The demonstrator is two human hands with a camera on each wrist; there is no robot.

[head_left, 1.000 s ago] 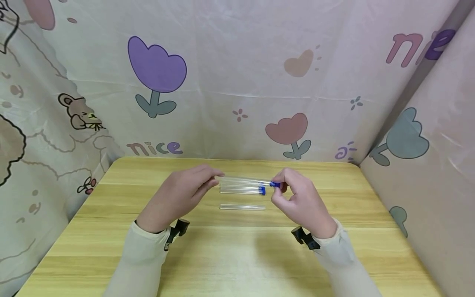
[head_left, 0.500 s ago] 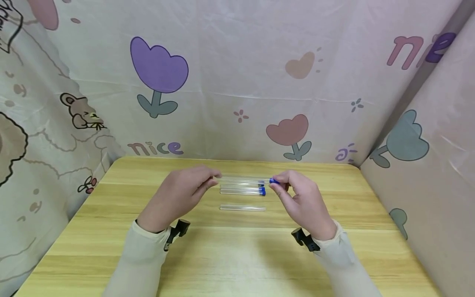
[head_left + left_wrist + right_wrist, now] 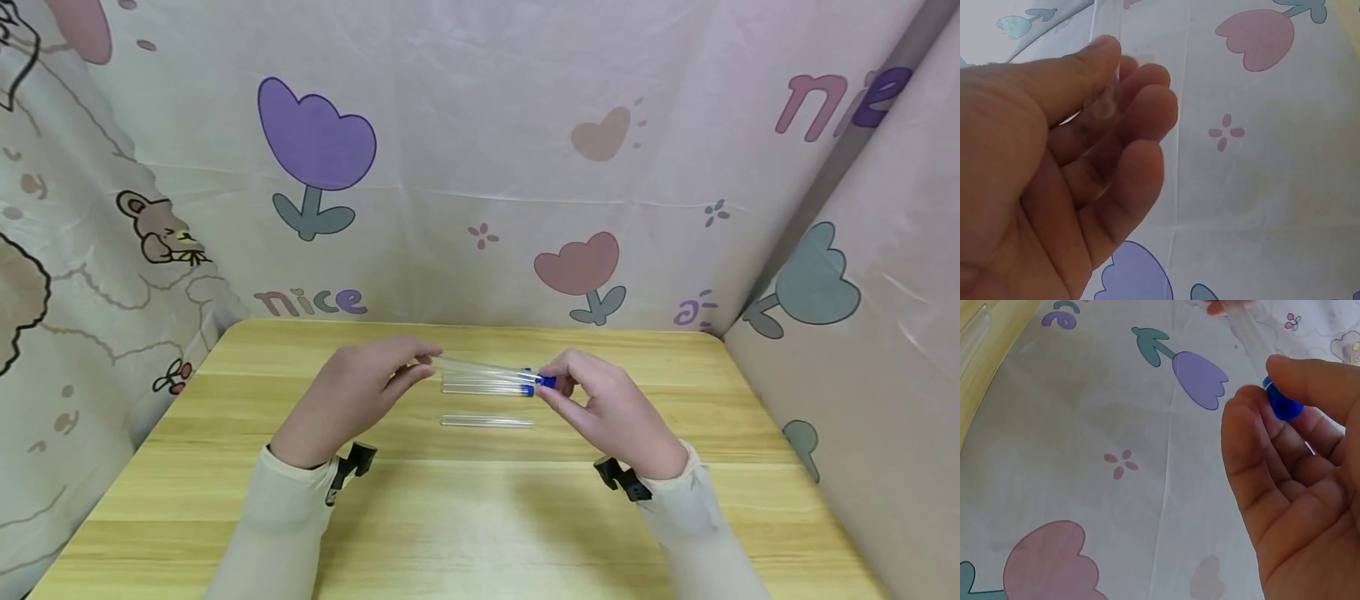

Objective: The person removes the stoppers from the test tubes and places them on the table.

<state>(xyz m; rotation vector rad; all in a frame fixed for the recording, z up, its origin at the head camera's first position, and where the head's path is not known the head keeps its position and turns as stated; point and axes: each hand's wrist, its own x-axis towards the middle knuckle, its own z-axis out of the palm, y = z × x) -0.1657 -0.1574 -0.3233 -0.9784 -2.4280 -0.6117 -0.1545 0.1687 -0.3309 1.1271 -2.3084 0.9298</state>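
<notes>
A clear test tube spans both hands above the table, tilted slightly down to the right. My left hand pinches its far end between thumb and fingers; in the left wrist view the rounded tube end lies among the fingers. At the other end my right hand pinches the blue cap, which sits at the tube's mouth. Beneath, partly covered in the head view, several clear tubes with blue caps lie side by side. Nearer the front lies one tube without a cap.
The wooden table carries the tubes near its middle. A printed cloth rises behind the back edge, and more cloth hangs along the sides. Small black cameras are strapped at both wrists.
The right hand has shifted slightly left with the blue cap, and the tube's capped end has come down a little since half a second ago. The left hand keeps its hold.
</notes>
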